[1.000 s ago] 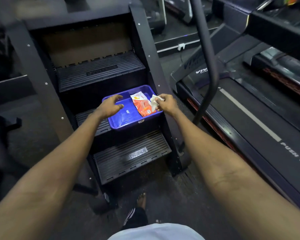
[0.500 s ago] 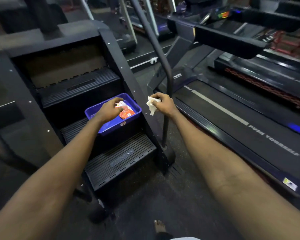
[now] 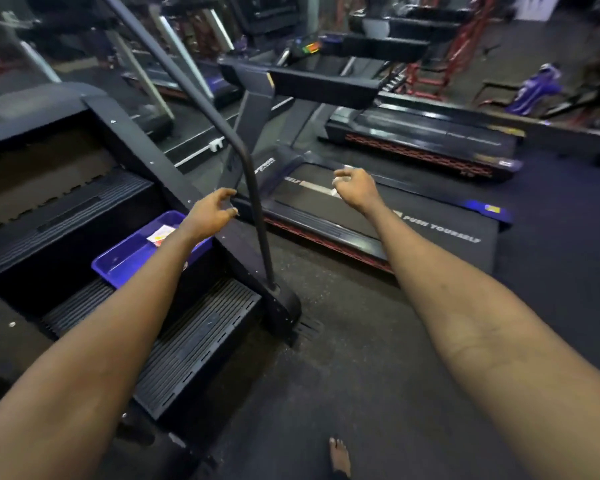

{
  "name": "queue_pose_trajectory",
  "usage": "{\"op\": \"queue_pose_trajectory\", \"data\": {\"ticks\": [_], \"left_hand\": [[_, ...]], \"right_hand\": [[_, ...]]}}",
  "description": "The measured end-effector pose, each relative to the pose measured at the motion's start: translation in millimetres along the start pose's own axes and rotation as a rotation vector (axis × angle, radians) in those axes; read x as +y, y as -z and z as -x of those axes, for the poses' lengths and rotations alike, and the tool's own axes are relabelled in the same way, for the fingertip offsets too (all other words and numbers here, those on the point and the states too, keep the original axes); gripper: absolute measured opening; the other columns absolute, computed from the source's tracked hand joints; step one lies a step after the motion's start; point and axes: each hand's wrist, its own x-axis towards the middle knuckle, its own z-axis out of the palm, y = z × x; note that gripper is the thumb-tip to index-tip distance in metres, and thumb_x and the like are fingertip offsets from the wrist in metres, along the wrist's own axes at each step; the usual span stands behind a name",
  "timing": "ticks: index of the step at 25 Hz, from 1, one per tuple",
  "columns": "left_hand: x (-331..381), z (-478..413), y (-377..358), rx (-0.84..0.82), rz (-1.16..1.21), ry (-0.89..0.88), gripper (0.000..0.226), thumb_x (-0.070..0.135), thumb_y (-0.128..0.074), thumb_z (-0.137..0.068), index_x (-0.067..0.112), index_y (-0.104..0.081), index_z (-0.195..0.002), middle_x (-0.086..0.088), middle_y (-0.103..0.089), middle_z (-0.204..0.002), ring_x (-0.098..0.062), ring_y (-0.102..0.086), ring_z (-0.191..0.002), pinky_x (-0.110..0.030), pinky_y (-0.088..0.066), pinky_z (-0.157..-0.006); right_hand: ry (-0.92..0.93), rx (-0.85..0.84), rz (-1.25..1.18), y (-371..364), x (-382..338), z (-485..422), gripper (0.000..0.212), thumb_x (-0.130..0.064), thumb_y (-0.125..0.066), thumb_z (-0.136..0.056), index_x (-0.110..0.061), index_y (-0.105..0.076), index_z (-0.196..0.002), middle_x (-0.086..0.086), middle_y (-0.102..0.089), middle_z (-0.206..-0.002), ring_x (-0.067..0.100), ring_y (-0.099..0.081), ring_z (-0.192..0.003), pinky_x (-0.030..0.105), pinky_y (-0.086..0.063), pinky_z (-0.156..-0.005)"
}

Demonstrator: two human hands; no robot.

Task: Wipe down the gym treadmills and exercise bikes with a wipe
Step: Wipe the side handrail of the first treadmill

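Note:
My right hand hangs over the front of the nearest treadmill's belt, its fingers curled round a white wipe that mostly hides inside the hand. My left hand hovers with loosely curled fingers and holds nothing, just above the right end of a blue tray. The tray sits on a step of the black stair climber, and an orange-and-white wipes packet lies in it, partly hidden by my left forearm. The treadmill's console stands beyond my hands.
The stair climber's black handrail pole rises between my two hands. A second treadmill lies farther right, with red frames and more machines behind it. Dark rubber floor runs between the machines, and a bare foot shows at the bottom.
My right hand has carried the wipe from the tray rightward past the pole to over the treadmill. My left hand has lifted off the wipes packet. The view has swung right.

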Motion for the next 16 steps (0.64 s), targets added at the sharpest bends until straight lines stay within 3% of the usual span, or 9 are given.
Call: {"op": "queue_pose_trajectory", "data": {"ticks": [2,5,12,16], "left_hand": [[33,-12,-9,-0.012,0.013,-0.032,0.045,0.012,-0.063,-0.091,0.015,-0.055,-0.135,-0.005,-0.064,-0.116,-0.017,-0.060,-0.102,-0.023,-0.045,-0.090],[79,-33,-23,-0.011,0.008,-0.085,0.046,0.015,-0.064,-0.091,0.018,-0.055,-0.136,-0.007,-0.064,-0.123,-0.022,-0.060,-0.112,-0.023,-0.041,-0.092],[172,-96,-70,0.010,0.016,-0.132,0.044,0.017,-0.064,-0.091,0.019,-0.056,-0.135,-0.003,-0.063,-0.127,-0.020,-0.060,-0.114,-0.026,-0.040,-0.098],[218,-135,-98,0.070,0.086,-0.134,0.039,0.017,-0.064,-0.090,0.024,-0.059,-0.127,-0.001,-0.065,-0.115,-0.016,-0.063,-0.102,-0.031,-0.048,-0.096]], "right_hand": [[-0.007,0.042,0.034,38,13,-2,0.041,-0.022,-0.057,-0.088,-0.009,-0.063,-0.127,0.008,-0.063,-0.130,0.023,-0.059,-0.119,0.021,-0.042,-0.096],[-0.004,0.070,0.094,90,28,-12,0.052,-0.021,-0.061,-0.086,-0.003,-0.056,-0.135,0.012,-0.056,-0.139,0.025,-0.053,-0.127,0.024,-0.039,-0.102],[0.015,0.135,0.162,209,66,-63,0.045,-0.015,-0.062,-0.084,0.006,-0.060,-0.123,0.022,-0.060,-0.129,0.033,-0.055,-0.120,0.034,-0.044,-0.100],[0.039,0.134,0.175,261,88,-103,0.059,-0.023,-0.062,-0.081,-0.002,-0.054,-0.135,0.019,-0.053,-0.138,0.030,-0.053,-0.124,0.033,-0.042,-0.104]]}}
